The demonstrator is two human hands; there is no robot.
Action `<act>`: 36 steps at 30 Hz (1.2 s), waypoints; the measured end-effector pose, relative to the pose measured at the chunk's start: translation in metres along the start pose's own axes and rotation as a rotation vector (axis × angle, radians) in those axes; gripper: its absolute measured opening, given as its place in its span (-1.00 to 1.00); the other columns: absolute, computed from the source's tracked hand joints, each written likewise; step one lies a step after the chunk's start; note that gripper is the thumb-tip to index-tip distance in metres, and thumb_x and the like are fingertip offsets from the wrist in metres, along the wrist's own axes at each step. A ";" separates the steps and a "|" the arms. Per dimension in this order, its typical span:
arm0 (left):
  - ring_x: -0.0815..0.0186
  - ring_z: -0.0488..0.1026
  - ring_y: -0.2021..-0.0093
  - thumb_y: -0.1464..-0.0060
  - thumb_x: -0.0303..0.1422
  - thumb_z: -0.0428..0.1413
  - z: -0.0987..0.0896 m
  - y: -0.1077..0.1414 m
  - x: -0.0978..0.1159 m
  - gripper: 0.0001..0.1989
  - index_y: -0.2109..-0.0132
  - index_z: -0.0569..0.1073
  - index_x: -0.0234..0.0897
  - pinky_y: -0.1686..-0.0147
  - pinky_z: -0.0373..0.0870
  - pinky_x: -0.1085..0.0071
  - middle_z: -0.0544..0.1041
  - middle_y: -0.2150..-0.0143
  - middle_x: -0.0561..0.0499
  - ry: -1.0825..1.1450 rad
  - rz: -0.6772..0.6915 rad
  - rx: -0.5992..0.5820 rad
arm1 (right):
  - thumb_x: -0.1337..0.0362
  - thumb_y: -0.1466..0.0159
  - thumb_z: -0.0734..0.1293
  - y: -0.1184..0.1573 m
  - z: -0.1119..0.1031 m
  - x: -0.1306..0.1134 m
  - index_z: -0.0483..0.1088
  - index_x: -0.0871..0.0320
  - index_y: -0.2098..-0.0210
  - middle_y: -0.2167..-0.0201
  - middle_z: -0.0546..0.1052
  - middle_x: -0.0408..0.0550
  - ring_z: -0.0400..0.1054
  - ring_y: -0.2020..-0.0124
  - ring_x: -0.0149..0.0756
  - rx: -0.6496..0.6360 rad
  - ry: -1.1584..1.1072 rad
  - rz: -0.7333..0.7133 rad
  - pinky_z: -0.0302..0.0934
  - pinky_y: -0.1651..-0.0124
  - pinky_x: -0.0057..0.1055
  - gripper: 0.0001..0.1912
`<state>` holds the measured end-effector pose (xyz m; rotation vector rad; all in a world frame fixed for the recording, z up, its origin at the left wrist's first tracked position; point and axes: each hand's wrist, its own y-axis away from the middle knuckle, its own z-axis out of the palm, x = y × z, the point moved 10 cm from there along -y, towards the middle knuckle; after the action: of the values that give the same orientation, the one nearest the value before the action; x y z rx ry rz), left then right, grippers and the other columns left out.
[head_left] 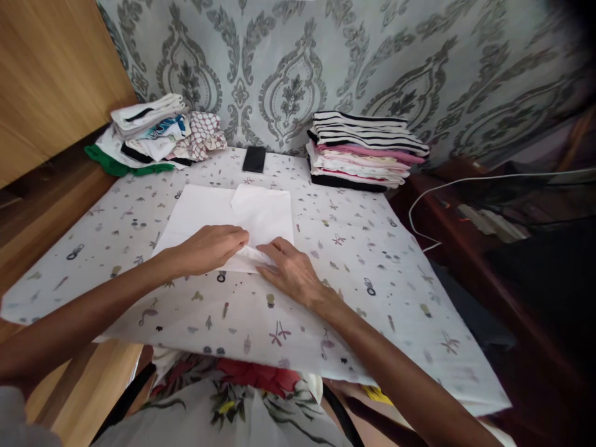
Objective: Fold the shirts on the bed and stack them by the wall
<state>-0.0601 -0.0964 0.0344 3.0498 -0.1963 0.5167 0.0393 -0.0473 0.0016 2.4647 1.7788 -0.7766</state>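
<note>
A white piece of clothing [200, 211] lies spread flat and partly folded in the middle of the table. Its right part is turned over on itself, with a slanted edge near the top. My left hand [215, 247] rests over its near part, fingers curled and pinching the cloth at a raised fold. Just to the right, my right hand [291, 267] has its thumb and fingers around the near end of the same fold. The fingertips of both hands are partly hidden.
A printed cloth covers the table [335, 273]. A loose clothes pile [153, 133] stands back left and a neatly folded stack [361, 152] back right. Between them lies a black phone [254, 159]. A white cable [447, 182] hangs over dark furniture at the right.
</note>
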 end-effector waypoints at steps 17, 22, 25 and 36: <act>0.18 0.40 0.19 -0.23 -0.63 -0.07 0.026 0.012 0.026 -0.76 0.20 0.44 -0.29 0.34 0.30 0.34 0.51 0.22 -0.08 -0.521 0.318 0.197 | 0.54 -0.20 0.20 0.006 0.005 -0.004 0.40 0.15 0.23 0.25 0.44 0.00 0.33 0.29 -0.25 0.034 0.111 -0.085 0.19 0.36 -0.40 -0.75; 0.13 0.46 0.05 -0.18 -0.62 -0.04 0.021 0.035 0.013 -0.67 0.02 0.48 -0.26 0.10 0.40 0.24 0.56 0.03 -0.10 -0.256 0.262 0.099 | 0.37 -0.28 0.27 0.011 -0.009 -0.017 0.43 0.14 0.25 0.29 0.43 -0.04 0.34 0.32 -0.27 -0.118 0.006 -0.178 0.25 0.33 -0.38 -0.89; 0.18 0.49 0.01 -0.22 -0.49 -0.03 0.003 0.026 -0.013 -0.65 -0.08 0.48 -0.21 0.03 0.41 0.29 0.58 -0.03 -0.07 0.100 0.167 0.070 | 0.30 -0.38 0.21 0.001 -0.019 -0.012 0.47 0.14 0.22 0.31 0.45 -0.07 0.32 0.45 -0.37 -0.095 -0.158 -0.102 0.24 0.40 -0.42 -0.81; 0.24 0.47 0.32 -0.04 -0.40 0.12 -0.027 -0.116 -0.194 -0.82 0.17 0.52 -0.25 0.26 0.36 0.38 0.52 0.37 0.02 0.453 -0.533 0.403 | 0.43 -0.31 0.21 -0.135 -0.003 0.080 0.45 0.18 -0.03 0.02 0.52 0.11 0.40 -0.02 -0.13 0.015 -0.031 0.187 0.26 -0.12 -0.16 -0.65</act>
<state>-0.2353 0.0432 -0.0070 3.0186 0.7956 1.2814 -0.0612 0.0731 0.0106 2.5661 1.5098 -0.8104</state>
